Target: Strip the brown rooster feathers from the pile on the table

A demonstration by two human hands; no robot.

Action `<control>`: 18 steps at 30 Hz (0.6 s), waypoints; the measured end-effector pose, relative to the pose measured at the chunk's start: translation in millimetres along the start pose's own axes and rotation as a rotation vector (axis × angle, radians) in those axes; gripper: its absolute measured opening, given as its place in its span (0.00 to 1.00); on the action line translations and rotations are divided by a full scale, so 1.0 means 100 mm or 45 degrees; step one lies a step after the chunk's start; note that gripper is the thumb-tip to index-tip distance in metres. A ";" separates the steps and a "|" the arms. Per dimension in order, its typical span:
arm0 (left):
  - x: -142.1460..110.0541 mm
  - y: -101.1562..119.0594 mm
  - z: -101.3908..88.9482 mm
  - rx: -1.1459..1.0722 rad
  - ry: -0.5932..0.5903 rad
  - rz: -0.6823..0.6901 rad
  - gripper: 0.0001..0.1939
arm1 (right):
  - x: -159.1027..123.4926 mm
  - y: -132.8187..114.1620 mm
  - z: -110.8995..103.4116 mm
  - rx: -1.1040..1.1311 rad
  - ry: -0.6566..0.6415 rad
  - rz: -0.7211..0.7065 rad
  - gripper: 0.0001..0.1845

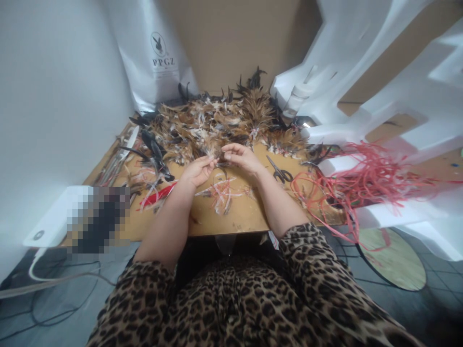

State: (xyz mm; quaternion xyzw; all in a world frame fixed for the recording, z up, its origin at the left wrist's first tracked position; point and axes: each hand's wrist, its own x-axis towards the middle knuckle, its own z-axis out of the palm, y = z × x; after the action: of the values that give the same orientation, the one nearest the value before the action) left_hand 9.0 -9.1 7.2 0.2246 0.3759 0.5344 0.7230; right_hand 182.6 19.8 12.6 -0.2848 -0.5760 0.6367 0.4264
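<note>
My left hand (200, 169) is closed over the wooden table, thumb and fingertips pinching a small tuft of brown feathers (216, 150). From the other side, my right hand (241, 158) meets it, its fingertips drawn together at the same tuft. The exact grip at the fingertips is too small to see clearly. Just beyond both hands spreads a large pile of brown and black feathers (202, 120). Below them on the table lie thin pink and white ribbon strips (223, 190). Black-handled scissors (280, 171) rest to the right of my right hand.
Red plastic string (376, 173) lies tangled over white packaging at the right. A white power box (54, 217) stands at the left edge, with a cable. A clear bottle (294, 102) leans at the back right. Behind the feathers stands a white printed bag (159, 77).
</note>
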 end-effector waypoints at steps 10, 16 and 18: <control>0.01 -0.06 -0.03 0.202 -0.125 0.045 0.04 | 0.04 0.04 0.06 -0.089 0.144 0.004 0.16; -0.02 -0.06 -0.03 0.289 -0.123 0.061 0.05 | 0.03 0.01 0.04 -0.072 0.176 0.010 0.16; -0.02 -0.06 -0.03 0.324 -0.133 0.057 0.07 | 0.02 0.00 0.07 -0.076 0.184 -0.002 0.16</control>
State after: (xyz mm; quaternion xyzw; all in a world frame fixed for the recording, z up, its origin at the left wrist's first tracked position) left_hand 10.2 -13.4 1.7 0.3503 0.3975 0.4860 0.6951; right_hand 176.1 18.3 13.7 -0.3421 -0.5625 0.5966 0.4588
